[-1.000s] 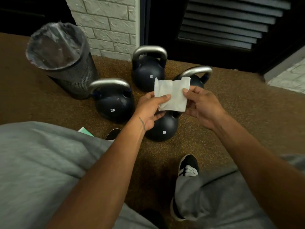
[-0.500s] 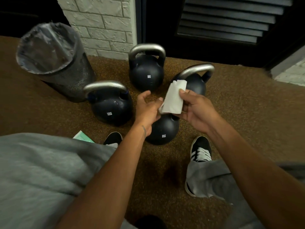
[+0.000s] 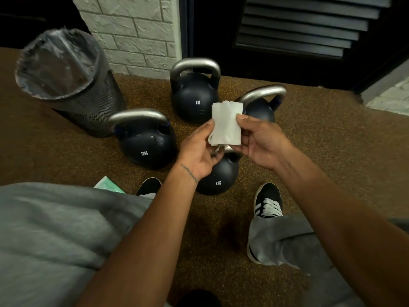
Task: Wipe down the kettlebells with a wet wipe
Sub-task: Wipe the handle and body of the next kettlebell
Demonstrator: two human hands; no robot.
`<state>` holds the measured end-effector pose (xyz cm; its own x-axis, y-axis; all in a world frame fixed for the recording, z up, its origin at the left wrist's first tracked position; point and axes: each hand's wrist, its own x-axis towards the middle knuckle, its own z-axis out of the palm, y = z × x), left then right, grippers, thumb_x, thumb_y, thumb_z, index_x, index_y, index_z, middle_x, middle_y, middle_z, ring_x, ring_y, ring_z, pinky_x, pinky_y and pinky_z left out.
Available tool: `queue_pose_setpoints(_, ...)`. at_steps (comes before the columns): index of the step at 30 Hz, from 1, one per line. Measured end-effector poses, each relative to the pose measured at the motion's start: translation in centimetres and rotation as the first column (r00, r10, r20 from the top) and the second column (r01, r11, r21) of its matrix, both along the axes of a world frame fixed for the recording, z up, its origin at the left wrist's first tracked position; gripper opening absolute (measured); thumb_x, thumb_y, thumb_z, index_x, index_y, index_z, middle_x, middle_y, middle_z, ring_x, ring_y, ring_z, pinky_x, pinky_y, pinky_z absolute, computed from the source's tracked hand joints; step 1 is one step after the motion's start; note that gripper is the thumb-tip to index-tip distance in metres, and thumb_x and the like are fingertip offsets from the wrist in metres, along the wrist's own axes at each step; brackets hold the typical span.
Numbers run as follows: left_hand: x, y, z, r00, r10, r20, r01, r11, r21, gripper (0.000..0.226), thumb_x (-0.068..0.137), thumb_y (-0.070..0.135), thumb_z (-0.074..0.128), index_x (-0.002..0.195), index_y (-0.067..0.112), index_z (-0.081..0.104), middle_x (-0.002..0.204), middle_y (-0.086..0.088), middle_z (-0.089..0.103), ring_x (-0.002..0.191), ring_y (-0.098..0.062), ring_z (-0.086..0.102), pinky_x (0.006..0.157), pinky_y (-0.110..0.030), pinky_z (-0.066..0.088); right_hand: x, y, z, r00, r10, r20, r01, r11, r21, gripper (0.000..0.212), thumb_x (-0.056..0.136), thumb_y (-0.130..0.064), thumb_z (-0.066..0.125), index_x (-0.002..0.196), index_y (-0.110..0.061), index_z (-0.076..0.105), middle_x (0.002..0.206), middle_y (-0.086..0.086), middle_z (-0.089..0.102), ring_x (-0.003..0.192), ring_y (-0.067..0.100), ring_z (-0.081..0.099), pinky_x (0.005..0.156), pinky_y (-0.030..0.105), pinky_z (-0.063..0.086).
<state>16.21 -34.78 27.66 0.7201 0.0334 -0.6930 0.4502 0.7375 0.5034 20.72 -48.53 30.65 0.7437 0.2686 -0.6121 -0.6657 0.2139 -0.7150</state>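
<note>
- In the head view, the wet wipe (image 3: 226, 124) was held in the air between both hands, in the middle of the picture.
- The left hand (image 3: 199, 151) pinched the left edge of the wipe with the thumb, and its other fingers were curled under the lower corner. The right hand (image 3: 261, 142) pinched the right edge. Both hands were therefore closed on the wipe and neither was free.
- The wipe looked folded into a rectangle. Its long axis ran away from me, toward the wall, and its free short edge pointed to the far side.
- The relation that mattered most: the near 8KG kettlebell (image 3: 218, 173) stood on the floor (image 3: 332, 151) directly under the hands, between the person's two shoes (image 3: 267, 202). The left hand overlapped its body in the picture, so I judged this hand a little nearer to it.
- This kettlebell stood upright with its weight mark toward me. Its handle was mostly hidden behind the wipe and the fingers, so I could not tell which way the handle ran.
- The 12KG kettlebell (image 3: 146, 145) stood to the left, the far 8KG kettlebell (image 3: 194, 96) beyond the wipe, and a fourth kettlebell (image 3: 261, 107) to the right, partly covered by the wipe.
- I judged that the next move needed the wipe to go straight down, in one hand.
</note>
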Motion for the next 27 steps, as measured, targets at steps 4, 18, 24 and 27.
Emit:
queue_pose_setpoints(4,0.3,-0.9,-0.4,0.994,-0.103,-0.037,0.108,0.979,0.17,0.011,0.097,0.029,0.067,0.108,0.028,0.07,0.097,0.0,0.074,0.093,-0.018,0.068,0.076,-0.032,0.054,-0.1,0.3,-0.6,0.999,-0.012,-0.041,0.014,0.998,0.06,0.026,0.1,-0.016,0.059,0.124,-0.008,0.064,0.105,0.014,0.075,0.094,0.026,0.075,0.07,0.043,0.063)
queue_pose_setpoints(18,1.8,-1.0,-1.4,0.99,-0.071,0.124,0.03,0.954,0.299,0.01,0.099,0.018,0.065,0.107,0.017,0.072,0.1,-0.006,0.077,0.083,-0.013,0.073,0.057,-0.023,0.057,1.3,1.9,-1.9,0.987,0.041,0.152,0.028,0.904,-0.426,0.016,0.095,-0.015,0.07,0.107,-0.014,0.059,0.1,0.011,0.074,0.078,0.019,0.075,0.054,0.031,0.058)
queue_pose_setpoints(24,3.6,-0.5,-2.5,0.979,-0.154,0.131,0.09,0.911,0.401,0.022,0.096,0.019,0.07,0.118,0.018,0.07,0.111,-0.007,0.076,0.095,-0.019,0.075,0.067,-0.031,0.06,3.2,0.1,-0.8,0.972,0.233,-0.028,-0.223,0.879,-0.422,0.017,0.094,-0.019,0.069,0.109,-0.014,0.07,0.089,0.001,0.076,0.076,0.011,0.072,0.066,0.03,0.058)
queue_pose_setpoints(27,4.6,-0.6,-2.9,0.957,-0.259,0.134,0.194,0.91,0.367,0.04,0.093,0.017,0.074,0.131,0.022,0.062,0.112,-0.004,0.077,0.098,-0.018,0.075,0.077,-0.036,0.062,4.6,-0.9,-1.4,0.989,0.149,-0.015,-0.144,0.916,-0.373,0.028,0.091,-0.01,0.069,0.119,-0.008,0.066,0.1,0.009,0.077,0.08,0.016,0.075,0.06,0.028,0.058)
